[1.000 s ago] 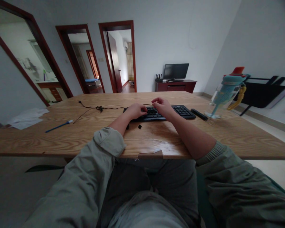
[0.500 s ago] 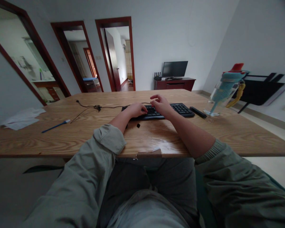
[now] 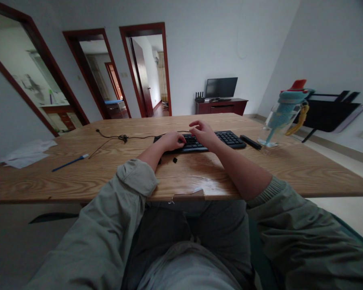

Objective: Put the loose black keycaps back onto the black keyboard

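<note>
A black keyboard [image 3: 230,138] lies on the wooden table in front of me, partly hidden by both hands. My left hand [image 3: 172,141] rests over its left part, fingers curled down and closed with the thumb bent in; what is under the tips, if anything, is hidden. Over the middle keys hovers my right hand [image 3: 205,135], its fingers bent but apart, with nothing visible in them. A small black piece, like a keycap [image 3: 175,160], lies on the table just in front of the keyboard. Another dark bit shows beside my left wrist.
Right of the keyboard are a black oblong object [image 3: 250,141] and a clear water bottle [image 3: 280,117] with a red spout. To the left lie a thin black cable [image 3: 123,138], a blue-handled brush [image 3: 69,162] and white tissue [image 3: 28,153]. Brown tape [image 3: 189,196] covers the table's front edge.
The view has shifted slightly. Both hands stay at the same places on the keyboard, with hardly any visible finger movement.
</note>
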Motion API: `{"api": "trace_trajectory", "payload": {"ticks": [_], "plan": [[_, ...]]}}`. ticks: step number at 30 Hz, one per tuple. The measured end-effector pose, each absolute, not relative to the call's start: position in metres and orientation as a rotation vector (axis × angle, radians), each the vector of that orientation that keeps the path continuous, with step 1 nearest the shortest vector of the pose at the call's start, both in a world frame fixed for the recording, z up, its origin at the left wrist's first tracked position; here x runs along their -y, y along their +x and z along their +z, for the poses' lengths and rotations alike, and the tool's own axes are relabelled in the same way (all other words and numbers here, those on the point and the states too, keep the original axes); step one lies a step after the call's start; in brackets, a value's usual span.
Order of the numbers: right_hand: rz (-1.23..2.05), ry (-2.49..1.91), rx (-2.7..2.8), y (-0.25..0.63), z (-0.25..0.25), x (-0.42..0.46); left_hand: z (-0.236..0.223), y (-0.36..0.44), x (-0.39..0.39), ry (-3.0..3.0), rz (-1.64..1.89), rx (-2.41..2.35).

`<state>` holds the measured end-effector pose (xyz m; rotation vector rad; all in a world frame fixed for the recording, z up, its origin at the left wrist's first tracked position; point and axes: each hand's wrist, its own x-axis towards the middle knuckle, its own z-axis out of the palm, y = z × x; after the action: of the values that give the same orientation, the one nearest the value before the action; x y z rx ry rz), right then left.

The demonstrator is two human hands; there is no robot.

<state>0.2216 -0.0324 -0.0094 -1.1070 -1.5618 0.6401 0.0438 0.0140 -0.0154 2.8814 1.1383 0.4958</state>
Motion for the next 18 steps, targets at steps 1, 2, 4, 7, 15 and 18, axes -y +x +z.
{"api": "trace_trajectory", "payload": {"ticks": [1,2,4,7,15,18], "plan": [[0.641,-1.11,1.565,0.221,-0.009,0.033,-0.016,0.044,-0.014,2.871,0.507,-1.136],[0.641,-1.111,1.569,0.221,-0.008,0.034,-0.016,0.044,-0.013,2.865,0.51,-1.134],[0.636,-1.114,1.574,0.221,-0.007,0.035,-0.016,0.043,-0.013,2.867,0.503,-1.137],[0.624,-1.12,1.58,0.221,-0.007,0.035,-0.015,0.043,-0.013,2.9,0.472,-1.127],[0.576,-1.105,1.635,0.221,-0.012,0.031,-0.007,0.048,-0.006,2.998,0.331,-1.154],[0.547,-1.083,1.664,0.222,-0.014,0.029,-0.006,0.05,-0.001,3.006,0.307,-1.183]]}}
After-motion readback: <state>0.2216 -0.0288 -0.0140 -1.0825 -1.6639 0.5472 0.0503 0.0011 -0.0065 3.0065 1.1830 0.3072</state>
